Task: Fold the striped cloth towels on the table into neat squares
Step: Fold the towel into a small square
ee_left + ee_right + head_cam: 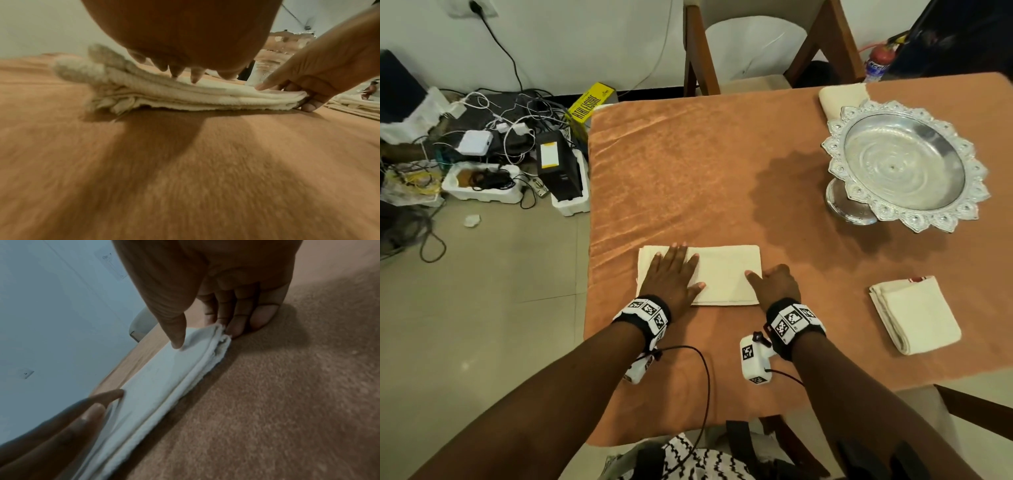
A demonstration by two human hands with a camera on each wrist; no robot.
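Mid-task: one folded towel [916, 313] set aside right; current towel [726, 274] a rectangle near the front edge, left hand [671, 277] pressing flat, right hand [777, 286] pinching its end, final fold pending.

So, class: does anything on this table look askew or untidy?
Mostly neat. The folded towel lies skewed to the table's edge, and the towel under both hands has a bunched, ragged left end.

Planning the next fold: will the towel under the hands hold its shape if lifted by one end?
Probably not. The towel is soft layered cloth, edges already sagging apart, so it should droop. The right hand pinches only one end. It likely drags rather than slides on the fuzzy tablecloth.
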